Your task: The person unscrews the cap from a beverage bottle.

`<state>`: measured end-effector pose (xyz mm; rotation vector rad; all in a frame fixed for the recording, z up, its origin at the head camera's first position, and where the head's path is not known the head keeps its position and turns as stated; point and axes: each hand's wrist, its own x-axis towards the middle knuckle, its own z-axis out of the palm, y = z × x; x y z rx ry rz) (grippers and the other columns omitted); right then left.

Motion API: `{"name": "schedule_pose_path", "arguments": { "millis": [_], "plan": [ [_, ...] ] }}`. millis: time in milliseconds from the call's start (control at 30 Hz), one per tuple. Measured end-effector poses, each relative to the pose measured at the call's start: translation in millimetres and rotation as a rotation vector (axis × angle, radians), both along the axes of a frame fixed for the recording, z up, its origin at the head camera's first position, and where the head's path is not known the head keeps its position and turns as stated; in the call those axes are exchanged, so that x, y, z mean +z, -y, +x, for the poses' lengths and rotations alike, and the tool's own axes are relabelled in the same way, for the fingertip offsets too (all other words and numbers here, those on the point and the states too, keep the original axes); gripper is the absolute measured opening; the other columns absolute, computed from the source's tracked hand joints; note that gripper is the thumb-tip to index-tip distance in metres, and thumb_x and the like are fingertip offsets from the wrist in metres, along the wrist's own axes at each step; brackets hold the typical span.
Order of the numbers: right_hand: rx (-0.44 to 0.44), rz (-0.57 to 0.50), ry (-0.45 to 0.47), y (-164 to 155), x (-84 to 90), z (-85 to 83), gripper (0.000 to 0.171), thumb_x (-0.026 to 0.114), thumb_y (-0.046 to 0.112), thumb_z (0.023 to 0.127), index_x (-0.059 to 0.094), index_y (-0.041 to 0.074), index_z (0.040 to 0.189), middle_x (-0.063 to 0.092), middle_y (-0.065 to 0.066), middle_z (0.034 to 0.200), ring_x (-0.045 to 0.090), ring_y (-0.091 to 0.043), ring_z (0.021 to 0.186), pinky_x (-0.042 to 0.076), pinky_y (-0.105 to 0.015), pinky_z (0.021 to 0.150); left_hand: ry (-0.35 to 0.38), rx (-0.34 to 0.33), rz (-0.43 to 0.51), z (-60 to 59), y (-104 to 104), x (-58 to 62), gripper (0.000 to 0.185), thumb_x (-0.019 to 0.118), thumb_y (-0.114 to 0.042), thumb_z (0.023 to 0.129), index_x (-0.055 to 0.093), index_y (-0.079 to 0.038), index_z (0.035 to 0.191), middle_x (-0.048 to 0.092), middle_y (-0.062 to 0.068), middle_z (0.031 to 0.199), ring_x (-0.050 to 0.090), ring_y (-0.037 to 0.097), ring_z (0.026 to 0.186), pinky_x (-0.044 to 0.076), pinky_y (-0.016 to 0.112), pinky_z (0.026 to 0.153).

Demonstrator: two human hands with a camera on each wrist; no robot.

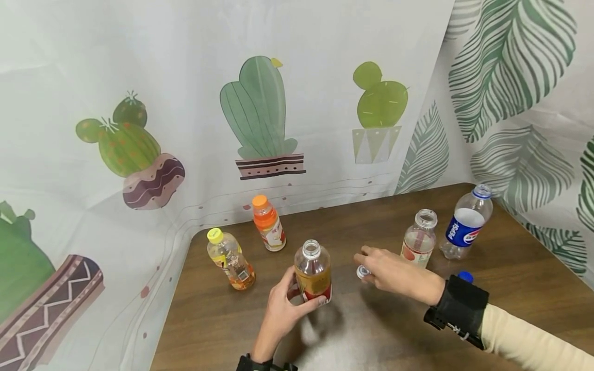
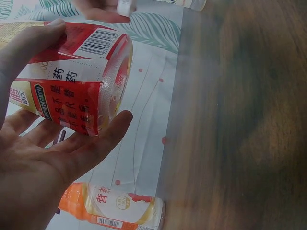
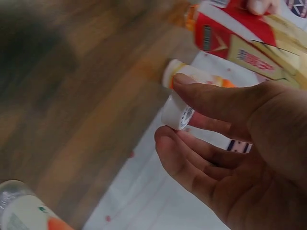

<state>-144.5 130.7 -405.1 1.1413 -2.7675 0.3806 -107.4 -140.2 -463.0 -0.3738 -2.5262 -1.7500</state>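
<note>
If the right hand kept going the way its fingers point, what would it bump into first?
Probably the open bottle that the left hand holds; the right hand, pinching a white cap, points toward it, though depth is unclear.

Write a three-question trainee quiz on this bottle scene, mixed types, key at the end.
1. True or false: the red-labelled bottle gripped by the left hand has its cap on.
2. What does the right hand pinch? A) white cap B) straw C) label
3. Fill in: the bottle by the far right wall reads ____.

Key: 1 false, its mouth is open. 2 A. 3 Pepsi.
</note>
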Motion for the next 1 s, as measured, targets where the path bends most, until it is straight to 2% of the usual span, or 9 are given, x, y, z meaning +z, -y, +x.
{"name": "schedule_pose_path", "arguments": {
  "millis": [233,500,667,833,1000],
  "plan": [
    [-0.027,0.020,0.028,-3.4,-24.5,-2.9,0.026,0.082,0.014,0.079,0.061,0.008,0.092,0.061,-0.007,0.089,0.060,-0.015,0.069,0.052,-0.029,0.058,-0.008,-0.002,0.002,1.0,0.2,-2.4,0.065,0.089,-0.035,0.073,0.055,-0.033,0.129,0.068,-0.002,0.122,0.067,0.016,0.108,0.056,0.027,0.089],
    [-0.053,0.012,0.046,-6.1,-47.2,-6.7,0.028,0.082,0.011,0.079,0.062,0.004,0.097,0.063,-0.012,0.093,0.061,-0.018,0.072,0.054,-0.032,0.061,-0.016,-0.005,0.004,-0.3,0.3,-2.8,0.065,0.088,-0.036,0.073,0.055,-0.033,0.129,0.068,-0.002,0.122,0.067,0.016,0.108,0.056,0.027,0.089],
    [-0.058,0.014,0.062,-7.0,-58.1,-7.9,0.034,0.082,0.012,0.079,0.063,-0.001,0.105,0.066,-0.021,0.103,0.067,-0.027,0.082,0.058,-0.040,0.070,-0.008,-0.006,0.014,0.3,0.3,-1.5,0.065,0.089,-0.034,0.072,0.055,-0.033,0.128,0.067,-0.002,0.123,0.067,0.018,0.109,0.056,0.027,0.090],
    [-0.039,0.019,0.012,-8.9,-66.8,-7.7,0.035,0.084,0.016,0.076,0.063,0.000,0.101,0.065,-0.016,0.095,0.065,-0.024,0.078,0.057,-0.038,0.068,-0.004,-0.005,0.024,1.5,-0.6,-1.2,0.064,0.090,-0.031,0.072,0.056,-0.033,0.127,0.068,-0.003,0.121,0.067,0.018,0.109,0.056,0.027,0.090],
    [-0.033,0.016,0.004,-11.2,-74.0,-6.3,0.034,0.084,0.018,0.075,0.063,0.002,0.096,0.066,-0.017,0.096,0.066,-0.025,0.079,0.057,-0.038,0.067,-0.011,0.000,0.028,2.8,-1.5,-1.4,0.064,0.090,-0.030,0.072,0.057,-0.033,0.126,0.070,-0.003,0.118,0.068,0.016,0.107,0.056,0.026,0.089]
  ]
}}
